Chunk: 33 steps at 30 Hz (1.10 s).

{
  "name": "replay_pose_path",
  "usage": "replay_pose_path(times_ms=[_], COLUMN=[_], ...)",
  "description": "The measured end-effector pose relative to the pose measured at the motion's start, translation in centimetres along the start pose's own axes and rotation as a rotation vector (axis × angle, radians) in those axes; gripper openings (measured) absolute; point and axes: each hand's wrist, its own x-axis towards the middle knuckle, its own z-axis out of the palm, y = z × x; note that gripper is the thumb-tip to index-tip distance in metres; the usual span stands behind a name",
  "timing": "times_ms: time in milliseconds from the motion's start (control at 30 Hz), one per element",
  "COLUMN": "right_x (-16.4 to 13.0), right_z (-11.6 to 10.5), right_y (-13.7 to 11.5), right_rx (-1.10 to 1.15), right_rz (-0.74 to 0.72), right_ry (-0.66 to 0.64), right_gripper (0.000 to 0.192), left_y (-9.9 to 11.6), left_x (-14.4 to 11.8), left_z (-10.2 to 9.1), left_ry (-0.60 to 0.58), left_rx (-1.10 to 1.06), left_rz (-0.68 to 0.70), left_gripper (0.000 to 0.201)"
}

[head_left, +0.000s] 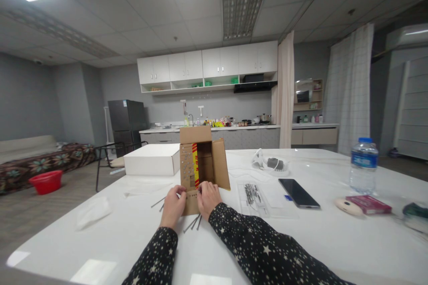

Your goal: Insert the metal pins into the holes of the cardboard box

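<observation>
Grip hard to tell — left hand (174, 205) and right hand (208, 197) touch the flap (191, 205) of a cardboard box (207, 164), nails (195, 223) near.

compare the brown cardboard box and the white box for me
The cardboard box is brown with a red-and-yellow strip; the white box shows plain white sides. The cardboard box is open, while the white box looks closed. The left hand and right hand are at the cardboard box's front flap; neither touches the white box. Both boxes sit on the table.
</observation>
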Motion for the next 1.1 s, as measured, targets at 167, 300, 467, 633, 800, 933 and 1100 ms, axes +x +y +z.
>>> replay_pose_path(times_ms=[167, 300, 467, 633, 800, 933, 1100], right_x=[0.1, 0.1, 0.0, 0.0, 0.0, 0.1, 0.0], right_z=[0.8, 1.1, 1.2, 1.5, 1.5, 1.1, 0.2], right_y=[0.4, 0.7, 0.8, 0.9, 1.0, 0.9, 0.2], right_rx=[0.098, 0.177, 0.193, 0.159, 0.125, 0.137, 0.168], right_rz=[-0.031, -0.062, -0.091, -0.074, -0.077, -0.086, -0.136], right_ry=[0.045, 0.04, 0.025, 0.026, 0.032, 0.051, 0.062], right_gripper=[0.012, 0.014, 0.015, 0.018, 0.016, 0.015, 0.015], left_y=[0.0, 0.2, 0.4, 0.2, -0.1, -0.1, 0.0], left_x=[0.0, -0.1, -0.1, 0.0, 0.0, 0.0, 0.0], left_z=[0.0, -0.1, -0.2, -0.1, 0.1, 0.0, 0.0], left_ry=[-0.005, -0.005, 0.007, 0.011, 0.01, -0.006, -0.009], left_rx=[0.01, 0.008, 0.0, 0.006, 0.001, -0.002, -0.009], left_rz=[-0.003, -0.006, 0.009, 0.017, 0.02, 0.008, 0.007], left_gripper=[0.021, 0.02, 0.019, 0.019, 0.018, 0.019, 0.018])
